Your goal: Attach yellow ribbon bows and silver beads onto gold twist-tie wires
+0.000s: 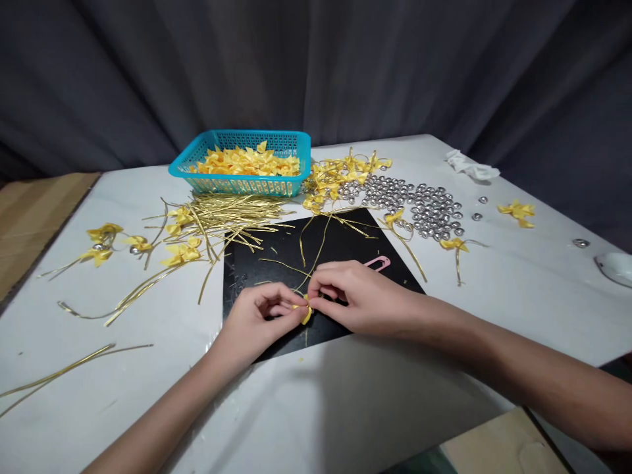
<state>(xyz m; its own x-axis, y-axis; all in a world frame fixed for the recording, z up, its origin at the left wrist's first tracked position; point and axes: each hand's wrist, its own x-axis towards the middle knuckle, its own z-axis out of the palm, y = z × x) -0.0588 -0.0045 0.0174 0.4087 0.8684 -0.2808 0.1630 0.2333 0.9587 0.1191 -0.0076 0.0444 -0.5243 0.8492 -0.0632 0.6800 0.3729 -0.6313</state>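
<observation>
Over a black mat (271, 263) my two hands meet at a small yellow ribbon flower (307, 315). My left hand (264, 316) is closed, thumb and forefinger pinching the flower from the left. Its fingertips touch those of my right hand (353, 296), which is also closed in a pinch on the flower's upper side. Thin gold wires (323, 247) run up and away from between the fingers. Part of the flower is hidden behind the fingertips. A pink tool with a slotted handle (379, 263) lies partly behind my right hand.
A blue basket (240, 178) of yellow ribbon pieces stands at the back. Before it lies a pile of gold wires (237, 209). Silver beads (434, 210) spread to the right, beside finished-looking yellow flowers (340, 176). A crumpled white tissue (471, 166) and a white dish (615, 268) are farther right.
</observation>
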